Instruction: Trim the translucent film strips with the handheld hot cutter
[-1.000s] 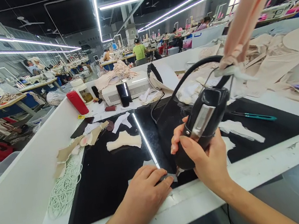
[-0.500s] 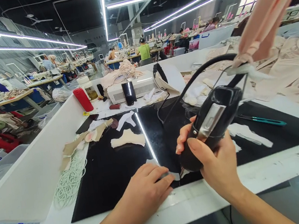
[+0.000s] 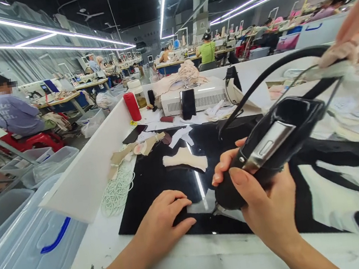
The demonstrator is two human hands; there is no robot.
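My right hand (image 3: 264, 198) is wrapped round a black corded hand tool (image 3: 267, 149) with a silver plate, tip pointing down at a small pale fabric piece (image 3: 208, 201) on the black work surface (image 3: 160, 185). My left hand (image 3: 161, 223) lies with fingers spread and pressed on the black surface just left of that piece. A cream fabric piece (image 3: 186, 159) lies a little farther back. The tool's tip is partly hidden by my right hand.
A white machine box (image 3: 201, 97), a red bottle (image 3: 132, 106), a dark phone (image 3: 135, 133), white elastic cord (image 3: 117, 191) and fabric scraps lie at the back and left. Clear plastic bins (image 3: 31, 242) stand left. A person in a grey shirt (image 3: 7, 113) sits far left.
The view has swung left and closer. My left hand slid slightly left off the pale piece. The tool stays gripped, now tilted flatter.
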